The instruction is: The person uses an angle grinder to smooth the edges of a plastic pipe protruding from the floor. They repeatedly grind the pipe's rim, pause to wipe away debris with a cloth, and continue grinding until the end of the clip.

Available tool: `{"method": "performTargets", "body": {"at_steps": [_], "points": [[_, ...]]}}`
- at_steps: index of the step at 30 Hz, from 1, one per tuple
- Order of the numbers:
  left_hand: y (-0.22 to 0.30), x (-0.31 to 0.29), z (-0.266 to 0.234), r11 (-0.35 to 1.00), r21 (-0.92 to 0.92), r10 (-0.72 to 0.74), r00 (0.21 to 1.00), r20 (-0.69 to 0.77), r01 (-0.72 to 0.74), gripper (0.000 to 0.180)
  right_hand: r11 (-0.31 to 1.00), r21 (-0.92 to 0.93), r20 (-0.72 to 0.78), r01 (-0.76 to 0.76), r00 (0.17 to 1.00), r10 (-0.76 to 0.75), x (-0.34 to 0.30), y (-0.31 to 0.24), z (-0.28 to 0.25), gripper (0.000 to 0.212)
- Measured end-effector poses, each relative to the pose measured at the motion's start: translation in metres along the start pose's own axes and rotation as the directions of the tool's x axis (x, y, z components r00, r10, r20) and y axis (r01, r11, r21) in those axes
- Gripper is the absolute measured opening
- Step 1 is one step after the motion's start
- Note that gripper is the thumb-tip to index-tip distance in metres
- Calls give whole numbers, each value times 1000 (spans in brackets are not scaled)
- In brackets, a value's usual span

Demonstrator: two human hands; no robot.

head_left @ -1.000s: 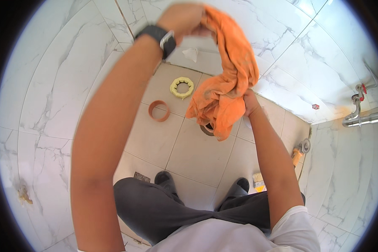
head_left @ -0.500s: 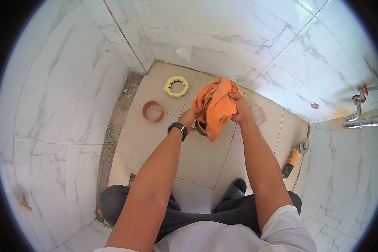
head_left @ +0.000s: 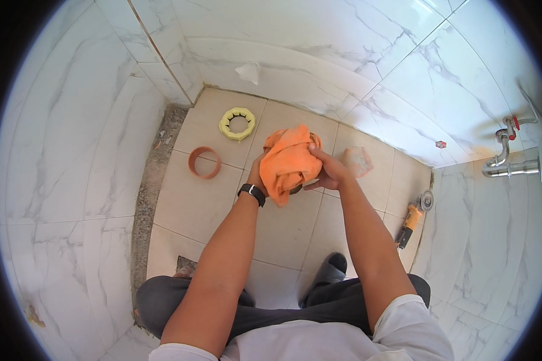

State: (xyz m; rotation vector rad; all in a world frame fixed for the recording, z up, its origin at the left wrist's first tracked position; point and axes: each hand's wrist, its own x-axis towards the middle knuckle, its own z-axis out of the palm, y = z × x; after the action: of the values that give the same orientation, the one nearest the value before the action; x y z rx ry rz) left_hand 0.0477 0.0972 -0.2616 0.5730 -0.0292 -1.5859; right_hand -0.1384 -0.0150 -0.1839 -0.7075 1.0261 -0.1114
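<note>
A crumpled orange cloth (head_left: 290, 161) is held in the air between my two hands, above the tiled floor. My left hand (head_left: 256, 173), below a black wristwatch, grips its left side; the fingers are hidden behind the cloth. On the other side my right hand (head_left: 332, 171) has its thumb pressed on the cloth, with the fingers reaching underneath. A small part of something dark shows under the cloth's lower right edge, too covered to name. Beyond my left hand lie an orange-brown ring (head_left: 204, 162) and a pale yellow ring (head_left: 237, 124) with a notched inner edge.
An angle grinder (head_left: 413, 220) lies on the floor at the right. A flat, stained pale piece (head_left: 358, 161) rests past my right hand. Metal pipework with a red-handled valve (head_left: 509, 127) juts from the right wall. A rough unfinished strip (head_left: 146, 198) runs along the left wall.
The cloth has been turned and bunched more compactly. My left hand has slipped behind it, and my right hand has moved lower along its side. The view has shifted slightly.
</note>
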Motion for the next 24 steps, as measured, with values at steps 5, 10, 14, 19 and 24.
{"method": "performTargets", "body": {"at_steps": [5,10,14,19,24], "points": [[6,1,3,953,270,-110,989,-100,134,46,957,181,-2,226,973,-229,30,16,-9,61],[23,-3,-20,848,402,-96,846,-525,345,62,914,40,-302,403,877,-373,19,-24,-21,48],[21,-9,-25,773,390,-161,749,-642,500,74,829,-218,-331,515,760,-560,-3,-45,-12,44],[11,-9,-15,920,243,-189,891,-412,307,74,438,-653,-198,617,419,-886,7,-20,14,44],[13,2,-7,978,143,-126,979,-163,150,70,402,-613,25,680,526,-850,20,33,31,40]]}}
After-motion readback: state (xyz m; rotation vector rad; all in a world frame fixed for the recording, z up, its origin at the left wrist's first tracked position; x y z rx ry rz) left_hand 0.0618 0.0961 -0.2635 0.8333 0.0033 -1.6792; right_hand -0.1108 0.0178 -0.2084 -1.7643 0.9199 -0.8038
